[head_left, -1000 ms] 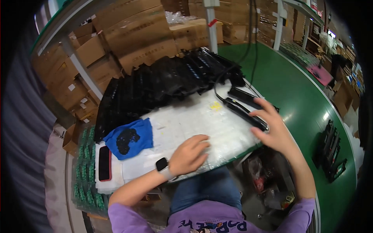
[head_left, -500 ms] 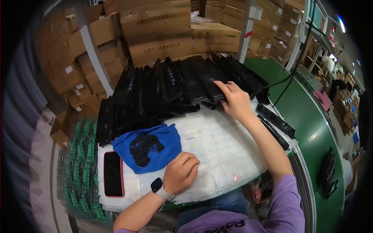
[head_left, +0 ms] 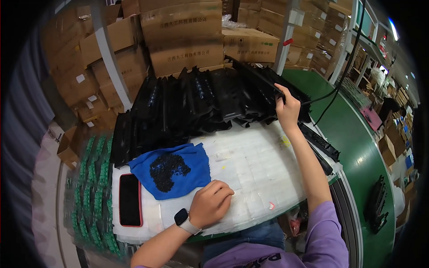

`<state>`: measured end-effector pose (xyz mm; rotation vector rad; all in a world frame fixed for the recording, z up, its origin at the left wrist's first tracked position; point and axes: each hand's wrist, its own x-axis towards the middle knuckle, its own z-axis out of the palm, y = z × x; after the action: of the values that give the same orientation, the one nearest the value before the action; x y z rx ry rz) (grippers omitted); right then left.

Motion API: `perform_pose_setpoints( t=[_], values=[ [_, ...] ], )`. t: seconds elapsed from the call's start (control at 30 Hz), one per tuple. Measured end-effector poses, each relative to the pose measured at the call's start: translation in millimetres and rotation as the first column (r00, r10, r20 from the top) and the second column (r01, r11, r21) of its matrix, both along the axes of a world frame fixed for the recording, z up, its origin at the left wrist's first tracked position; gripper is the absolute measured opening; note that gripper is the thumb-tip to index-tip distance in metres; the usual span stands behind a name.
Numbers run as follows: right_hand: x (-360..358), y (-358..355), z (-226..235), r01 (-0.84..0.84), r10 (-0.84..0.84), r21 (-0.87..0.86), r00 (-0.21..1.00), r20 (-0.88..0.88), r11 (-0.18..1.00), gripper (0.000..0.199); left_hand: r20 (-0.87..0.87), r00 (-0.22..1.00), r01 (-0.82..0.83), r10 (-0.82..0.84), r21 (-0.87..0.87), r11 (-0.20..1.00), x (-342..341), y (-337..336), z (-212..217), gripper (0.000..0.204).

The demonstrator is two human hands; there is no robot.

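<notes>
Far left, a grey curtain (head_left: 22, 129) fades into the lens's black rim, and here are green circuit boards (head_left: 97, 203), under clear plastic that blurs their lower rows. Next, the red-edged phone (head_left: 130, 201), screen dark, then the blue cloth (head_left: 194, 176) carrying a heap of tiny black bits (head_left: 166, 172), too small to make out singly. Right by the cloth, the left hand (head_left: 211, 204) rests, fingers curled together, palm hidden: whether anything is inside, I cannot tell. Behind, black plastic parts (head_left: 205, 96) overlap so closely their edges merge. And at the pile's right end, the right hand (head_left: 288, 109) has thumb and finger clamped on the near end of a long black part (head_left: 254, 77), which slants over the pile! Beyond, the right forearm partly covers two black strips (head_left: 322, 142).
</notes>
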<state>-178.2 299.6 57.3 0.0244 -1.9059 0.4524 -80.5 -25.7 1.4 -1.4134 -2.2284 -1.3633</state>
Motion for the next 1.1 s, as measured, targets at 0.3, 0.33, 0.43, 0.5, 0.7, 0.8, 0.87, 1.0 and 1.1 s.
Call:
perform_pose_setpoints(
  t=[0.3, 0.33, 0.43, 0.5, 0.7, 0.8, 0.87, 1.0, 1.1],
  values=[
    [98, -9, 16, -0.209, 0.210, 0.022, 0.973, -0.094, 0.978, 0.035, -0.018, 0.987, -0.158, 0.158, 0.005, 0.987, -7, -11, -4, 0.026],
    [116, -5, 16, -0.285, 0.286, 0.026, 0.955, -0.074, 0.958, 0.032, -0.053, 0.965, -0.253, 0.256, 0.055, 0.966, -8, -9, 3, 0.038],
    [153, 2, 6, -0.568, 0.571, 0.067, 0.821, -0.026, 0.820, 0.022, -0.140, 0.880, -0.433, 0.454, 0.156, 0.888, -17, -5, 11, 0.071],
    [165, 3, -15, -0.676, 0.675, -0.007, 0.734, 0.070, 0.737, 0.023, -0.214, 0.839, -0.464, 0.500, 0.197, 0.863, -22, -1, 18, 0.078],
    [170, 8, -60, -0.576, 0.618, -0.226, 0.746, 0.249, 0.786, 0.018, -0.198, 0.935, -0.310, 0.293, -0.061, 0.949, -25, 15, 13, 0.044],
    [166, 16, -64, -0.542, 0.619, -0.307, 0.734, 0.280, 0.782, 0.020, -0.174, 0.922, -0.350, 0.345, -0.001, 0.937, -32, 18, 10, 0.030],
    [165, 16, -67, -0.521, 0.648, -0.426, 0.722, 0.242, 0.740, 0.018, -0.152, 0.926, -0.352, 0.345, -0.017, 0.936, -31, 24, 18, 0.030],
    [157, 22, -59, -0.212, 0.609, -0.759, 0.739, 0.288, 0.615, 0.022, 0.039, 0.939, -0.343, 0.341, 0.078, 0.936, -44, 40, 23, 0.028],
    [132, 29, -67, -0.195, 0.619, -0.823, 0.754, 0.223, 0.534, 0.033, 0.157, 0.937, -0.323, 0.312, 0.048, 0.945, -68, 56, 14, 0.035]
  ],
)
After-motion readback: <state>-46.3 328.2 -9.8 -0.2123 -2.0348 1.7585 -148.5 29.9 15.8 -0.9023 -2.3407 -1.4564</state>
